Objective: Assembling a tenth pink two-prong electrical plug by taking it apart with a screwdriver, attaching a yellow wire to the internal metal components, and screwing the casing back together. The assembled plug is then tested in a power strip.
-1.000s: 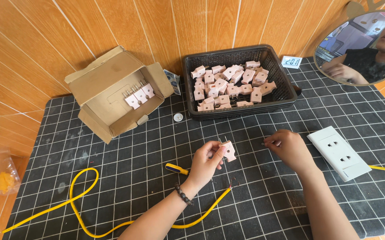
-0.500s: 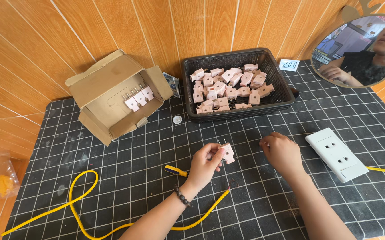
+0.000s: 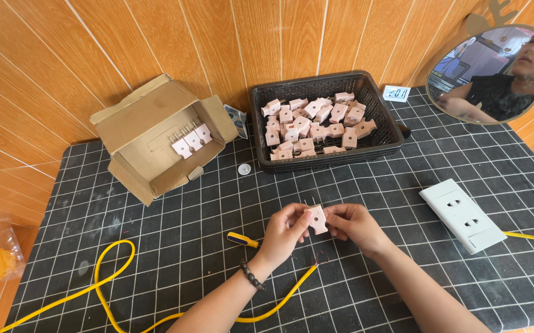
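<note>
My left hand (image 3: 284, 233) and my right hand (image 3: 354, 226) meet above the middle of the black gridded mat (image 3: 156, 246). Between their fingertips they pinch one small pink plug piece (image 3: 317, 218), held upright. A yellow cable (image 3: 112, 296) runs across the mat below my left forearm, its bare end near my hands. A small screwdriver (image 3: 243, 240) with a yellow and dark handle lies just left of my left hand. A beaded bracelet sits on my left wrist.
A black basket (image 3: 381, 139) with several pink plug pieces stands at the back. An open cardboard box (image 3: 149, 132) holding three such pieces lies back left. A white double socket plate (image 3: 462, 214) rests right. A round mirror (image 3: 495, 71) reflects a person.
My right hand has moved left and joined my left hand on the pink plug piece, which only my left hand held before.
</note>
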